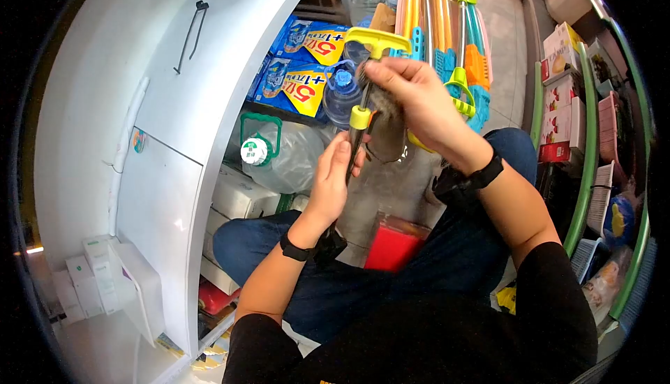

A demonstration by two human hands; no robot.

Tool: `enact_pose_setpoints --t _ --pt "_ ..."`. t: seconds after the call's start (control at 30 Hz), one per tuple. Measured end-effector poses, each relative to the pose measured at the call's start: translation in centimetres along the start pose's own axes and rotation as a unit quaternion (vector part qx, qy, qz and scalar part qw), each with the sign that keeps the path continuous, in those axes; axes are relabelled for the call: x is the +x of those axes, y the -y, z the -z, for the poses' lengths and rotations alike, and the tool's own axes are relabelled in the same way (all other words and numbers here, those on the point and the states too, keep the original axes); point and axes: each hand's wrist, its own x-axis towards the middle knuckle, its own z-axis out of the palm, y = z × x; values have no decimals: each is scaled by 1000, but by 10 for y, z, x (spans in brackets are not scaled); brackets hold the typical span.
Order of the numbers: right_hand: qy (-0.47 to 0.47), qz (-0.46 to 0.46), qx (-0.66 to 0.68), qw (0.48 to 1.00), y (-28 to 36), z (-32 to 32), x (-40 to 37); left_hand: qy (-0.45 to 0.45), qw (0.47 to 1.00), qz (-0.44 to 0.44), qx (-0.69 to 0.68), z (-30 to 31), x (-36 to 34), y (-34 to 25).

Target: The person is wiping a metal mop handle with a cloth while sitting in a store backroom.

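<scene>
A slim dark tube with a yellow-green collar (pixel 360 117) stands tilted in front of me, and looks like a hand pump. From its top a thin dark rod runs up to a yellow-green T-shaped handle (pixel 377 40). My left hand (pixel 333 174) is closed round the tube below the collar. Higher up, my right hand (pixel 412 94) pinches at the rod just under the handle; its other fingers are curled and partly hidden. A smoky see-through piece (pixel 388 129) hangs below my right hand, and I cannot make out what it is.
Large water bottles (pixel 286 157) and blue packs (pixel 296 91) stand left of my hands. Yellow, orange and blue long toys (pixel 440 28) lie beyond. A red box (pixel 396 244) sits between my legs. White counter (pixel 167 153) left; stocked shelves (pixel 586 139) right.
</scene>
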Motion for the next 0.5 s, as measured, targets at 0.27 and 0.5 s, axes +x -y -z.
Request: enact_pose_setpoints --t 0.27,0.5 --pt "38 45 -225 973 -16 -3 -11 -69 993 -61 67 11 3 14" --pt "-26 2 -15 1000 9 1 -5 -76 981 -100 145 1 5 12"
